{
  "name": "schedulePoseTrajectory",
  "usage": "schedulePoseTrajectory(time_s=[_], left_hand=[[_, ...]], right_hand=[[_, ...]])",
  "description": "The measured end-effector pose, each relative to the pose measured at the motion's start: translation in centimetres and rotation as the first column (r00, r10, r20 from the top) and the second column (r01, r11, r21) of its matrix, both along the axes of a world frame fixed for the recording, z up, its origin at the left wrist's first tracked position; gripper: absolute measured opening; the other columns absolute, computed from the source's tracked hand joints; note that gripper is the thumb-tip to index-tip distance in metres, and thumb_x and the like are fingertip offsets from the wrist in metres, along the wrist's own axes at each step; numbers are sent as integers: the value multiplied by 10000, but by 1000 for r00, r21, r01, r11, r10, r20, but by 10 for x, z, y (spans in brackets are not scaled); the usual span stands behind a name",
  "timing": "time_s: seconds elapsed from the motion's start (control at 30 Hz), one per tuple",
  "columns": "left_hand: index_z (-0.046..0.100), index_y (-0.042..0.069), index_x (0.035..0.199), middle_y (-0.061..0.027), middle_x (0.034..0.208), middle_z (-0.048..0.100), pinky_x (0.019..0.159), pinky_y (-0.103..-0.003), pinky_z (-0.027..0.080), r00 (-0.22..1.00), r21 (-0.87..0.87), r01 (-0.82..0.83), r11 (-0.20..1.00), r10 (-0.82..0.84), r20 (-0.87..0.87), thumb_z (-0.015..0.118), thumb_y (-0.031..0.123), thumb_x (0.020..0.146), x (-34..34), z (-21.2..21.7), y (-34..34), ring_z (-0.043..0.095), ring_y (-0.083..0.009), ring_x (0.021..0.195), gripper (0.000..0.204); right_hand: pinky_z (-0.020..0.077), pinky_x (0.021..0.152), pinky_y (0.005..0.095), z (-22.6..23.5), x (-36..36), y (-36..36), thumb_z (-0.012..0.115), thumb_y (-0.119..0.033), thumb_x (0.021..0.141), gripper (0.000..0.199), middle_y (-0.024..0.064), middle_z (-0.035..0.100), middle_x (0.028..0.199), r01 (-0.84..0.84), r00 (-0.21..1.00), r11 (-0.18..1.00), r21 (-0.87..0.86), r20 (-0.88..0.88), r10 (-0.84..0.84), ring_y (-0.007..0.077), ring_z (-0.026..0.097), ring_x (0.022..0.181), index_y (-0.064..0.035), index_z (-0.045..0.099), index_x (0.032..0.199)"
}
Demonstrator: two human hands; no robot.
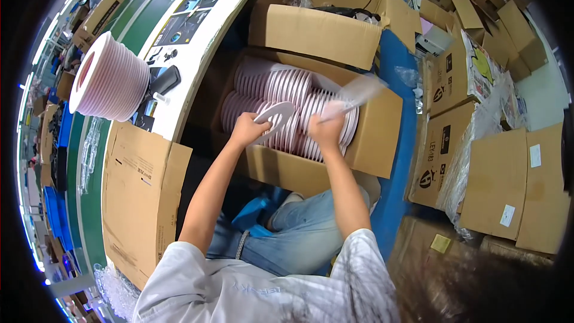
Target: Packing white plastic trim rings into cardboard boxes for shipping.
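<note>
My left hand [244,130] is closed on the edge of a pale pinkish-white flat ring [283,109], which has a hole in its middle and is tilted over the carton. In my right hand [327,130] is a whitish flat piece [365,88], too smeared by motion to name. Both hands are above an open cardboard carton [272,164] in front of me. Rows of similar pale discs [286,85] stand on edge inside it, packed side by side. Part of these rows is hidden by my hands.
On the white bench [200,54] at the left stands a stack of pale rings [116,81], beside a black device [164,82]. A cardboard sheet [131,197] is nearer. Another open carton [317,33] lies beyond mine. Stacked boxes [448,96] line the right.
</note>
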State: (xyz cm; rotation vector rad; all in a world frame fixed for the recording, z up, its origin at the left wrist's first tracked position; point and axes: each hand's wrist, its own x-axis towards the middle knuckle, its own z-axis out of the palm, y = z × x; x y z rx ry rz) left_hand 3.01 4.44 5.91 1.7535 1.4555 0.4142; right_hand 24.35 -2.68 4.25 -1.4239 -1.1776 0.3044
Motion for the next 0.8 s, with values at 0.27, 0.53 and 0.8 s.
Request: schedulePoseTrajectory(time_s=[0.27, 0.53, 0.8], left_hand=[[694, -38, 801, -75, 578, 602, 549, -297, 457, 997, -6, -49, 999, 49, 52, 726, 226, 697, 9, 17, -5, 584, -143, 540, 286], [650, -26, 759, -184, 605, 590, 552, -357, 470, 994, 461, -108, 881, 109, 24, 717, 211, 732, 6, 47, -19, 599, -319, 556, 247], [608, 43, 766, -119, 682, 565, 582, -404, 465, 868, 557, 491, 670, -329, -371, 735, 59, 629, 9, 34, -15, 573, -326, 618, 187]], right_hand=[[474, 577, 392, 10, -1, -8, 600, -119, 703, 176, 166, 576, 638, 53, 995, 998, -23, 88, -51, 279, 596, 608, 20, 539, 792], [462, 633, 375, -15, 7, 4, 559, -158, 728, 180, 139, 578, 682, -420, 906, 784, -457, -266, 330, 255, 575, 647, 2, 546, 810], [418, 537, 316, -58, -3, 16, 558, -172, 751, 172, 95, 574, 648, -728, 685, 470, -499, -564, 462, 175, 535, 582, -1, 573, 760]])
